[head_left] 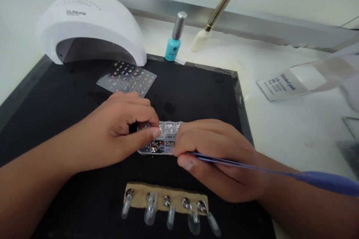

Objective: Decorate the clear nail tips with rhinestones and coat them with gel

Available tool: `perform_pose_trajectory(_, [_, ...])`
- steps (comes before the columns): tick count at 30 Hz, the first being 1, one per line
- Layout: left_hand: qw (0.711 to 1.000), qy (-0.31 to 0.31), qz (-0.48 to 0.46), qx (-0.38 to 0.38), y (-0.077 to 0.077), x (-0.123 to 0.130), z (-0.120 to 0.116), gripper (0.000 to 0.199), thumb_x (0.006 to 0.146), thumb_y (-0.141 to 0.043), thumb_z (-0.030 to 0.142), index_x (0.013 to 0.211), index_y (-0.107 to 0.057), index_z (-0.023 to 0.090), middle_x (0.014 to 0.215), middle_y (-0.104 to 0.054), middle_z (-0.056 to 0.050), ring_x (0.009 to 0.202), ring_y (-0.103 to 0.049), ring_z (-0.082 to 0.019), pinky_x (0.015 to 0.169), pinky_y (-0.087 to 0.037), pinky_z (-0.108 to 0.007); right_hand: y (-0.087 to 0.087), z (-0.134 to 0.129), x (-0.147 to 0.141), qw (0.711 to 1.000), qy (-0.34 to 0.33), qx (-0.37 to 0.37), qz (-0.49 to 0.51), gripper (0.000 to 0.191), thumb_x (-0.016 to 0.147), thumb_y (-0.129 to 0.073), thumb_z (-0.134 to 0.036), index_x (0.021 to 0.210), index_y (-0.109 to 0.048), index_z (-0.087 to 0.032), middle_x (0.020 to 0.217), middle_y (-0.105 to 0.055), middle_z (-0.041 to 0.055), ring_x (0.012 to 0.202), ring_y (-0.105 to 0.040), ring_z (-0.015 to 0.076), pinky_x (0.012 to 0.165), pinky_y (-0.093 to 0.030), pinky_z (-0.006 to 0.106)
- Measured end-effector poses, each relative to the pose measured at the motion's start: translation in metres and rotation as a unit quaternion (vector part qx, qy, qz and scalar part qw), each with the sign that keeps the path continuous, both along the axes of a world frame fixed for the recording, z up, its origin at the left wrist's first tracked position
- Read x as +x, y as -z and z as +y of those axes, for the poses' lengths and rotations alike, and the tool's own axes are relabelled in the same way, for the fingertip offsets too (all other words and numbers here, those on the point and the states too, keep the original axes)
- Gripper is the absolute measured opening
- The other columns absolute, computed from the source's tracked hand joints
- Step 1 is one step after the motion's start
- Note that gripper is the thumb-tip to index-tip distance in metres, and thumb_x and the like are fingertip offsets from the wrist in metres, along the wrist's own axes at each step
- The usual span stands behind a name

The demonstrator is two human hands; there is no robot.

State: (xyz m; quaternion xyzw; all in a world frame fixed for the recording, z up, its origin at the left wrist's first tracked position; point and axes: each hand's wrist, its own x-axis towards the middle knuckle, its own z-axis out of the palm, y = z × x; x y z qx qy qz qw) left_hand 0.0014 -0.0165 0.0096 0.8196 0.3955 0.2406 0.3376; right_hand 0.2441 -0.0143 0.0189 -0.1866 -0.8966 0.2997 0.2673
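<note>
A clear compartment box with small rhinestones and beads lies on the black mat, between my hands. My left hand is at its left side, thumb and forefinger pinching the raised lid of a compartment. In my right hand are blue tweezers, their tips reaching into a lower compartment of colourful stones. Whether the tips hold a stone is too small to tell. Nearer to me, a tan strip carries several clear nail tips on metal stands.
A white nail lamp stands at the back left, with a sticker sheet before it. Behind the mat are a turquoise bottle and a cream bottle. An alcohol pad packet lies right.
</note>
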Motion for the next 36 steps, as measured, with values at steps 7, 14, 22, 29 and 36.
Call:
perform_pose_trajectory(7, [1.0, -0.002, 0.001, 0.003, 0.0, 0.0, 0.0, 0.023, 0.099, -0.055, 0.028, 0.081, -0.067, 0.023, 0.073, -0.064, 0.006, 0.074, -0.055, -0.014, 0.073, -0.035, -0.033, 0.0, 0.0, 0.0, 1.0, -0.002, -0.005, 0.007, 0.016, 0.104, -0.051, -0.018, 0.091, -0.059, -0.017, 0.079, -0.063, -0.0008, 0.075, -0.058, 0.011, 0.074, -0.051, 0.024])
perform_pose_trajectory(14, [1.0, 0.006, 0.01, -0.006, -0.002, 0.0, 0.001, 0.022, 0.099, -0.057, 0.027, 0.08, -0.068, 0.022, 0.073, -0.065, 0.004, 0.074, -0.056, -0.015, 0.074, -0.036, -0.034, 0.001, 0.001, 0.001, 0.999, -0.006, -0.027, 0.028, 0.015, 0.103, -0.052, -0.018, 0.09, -0.059, -0.017, 0.078, -0.063, -0.0008, 0.074, -0.059, 0.011, 0.072, -0.052, 0.023])
perform_pose_trajectory(22, [1.0, 0.004, 0.01, -0.025, -0.001, -0.003, 0.003, 0.022, 0.098, -0.056, 0.029, 0.082, -0.07, 0.021, 0.077, -0.065, 0.003, 0.077, -0.056, -0.016, 0.077, -0.035, -0.033, 0.002, 0.0, 0.002, 0.993, -0.009, -0.074, 0.089, 0.014, 0.1, -0.054, -0.014, 0.087, -0.059, -0.015, 0.074, -0.059, -0.0018, 0.068, -0.057, 0.0089, 0.067, -0.048, 0.021])
perform_pose_trajectory(29, [1.0, -0.003, 0.004, -0.014, 0.002, -0.002, 0.004, 0.024, 0.096, -0.056, 0.031, 0.078, -0.068, 0.019, 0.075, -0.065, 0.001, 0.079, -0.055, -0.017, 0.078, -0.036, -0.033, -0.012, -0.012, 0.004, 0.994, 0.025, -0.028, 0.099, 0.016, 0.099, -0.053, -0.014, 0.085, -0.06, -0.016, 0.073, -0.062, -0.0006, 0.066, -0.059, 0.0096, 0.063, -0.047, 0.022])
perform_pose_trajectory(36, [1.0, -0.004, 0.008, 0.014, 0.005, -0.005, 0.003, 0.023, 0.094, -0.058, 0.035, 0.082, -0.069, 0.018, 0.075, -0.063, 0.0, 0.078, -0.056, -0.017, 0.079, -0.039, -0.032, -0.023, -0.041, 0.03, 0.986, 0.065, -0.027, 0.15, 0.01, 0.099, -0.056, -0.018, 0.095, -0.065, -0.016, 0.074, -0.062, 0.0013, 0.063, -0.057, 0.0116, 0.056, -0.044, 0.024])
